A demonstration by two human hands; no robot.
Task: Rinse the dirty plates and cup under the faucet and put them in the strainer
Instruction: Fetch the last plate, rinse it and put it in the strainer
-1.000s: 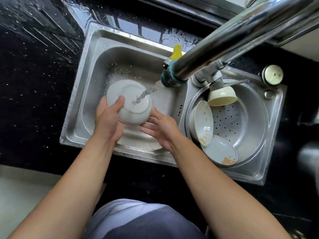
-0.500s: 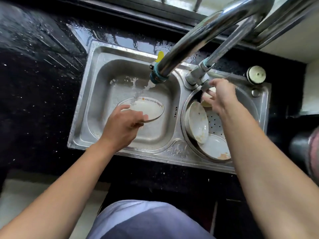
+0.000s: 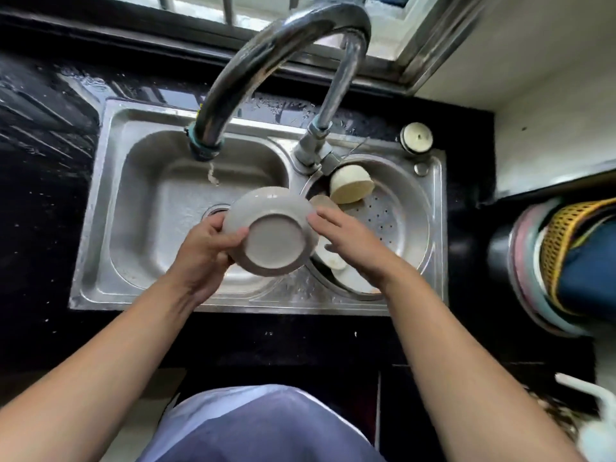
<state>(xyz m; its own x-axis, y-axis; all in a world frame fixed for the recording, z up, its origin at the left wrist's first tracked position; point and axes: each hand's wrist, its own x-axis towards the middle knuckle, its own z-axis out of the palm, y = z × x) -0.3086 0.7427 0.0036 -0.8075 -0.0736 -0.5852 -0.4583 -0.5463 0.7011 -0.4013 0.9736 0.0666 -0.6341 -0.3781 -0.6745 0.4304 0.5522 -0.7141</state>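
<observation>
Plate (image 3: 271, 232) face hidden, underside up

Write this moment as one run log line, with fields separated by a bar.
phase: rinsing | left hand: holds plate upside down | right hand: touches plate rim | faucet: thin trickle | cup: in strainer

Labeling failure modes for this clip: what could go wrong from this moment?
1. The wet plate is held upside down by its rim in the left hand, the right hand only touching its edge; it could slip into the sink.
2. Plates and a cup already crowd the strainer; placing it could knock them.
</observation>
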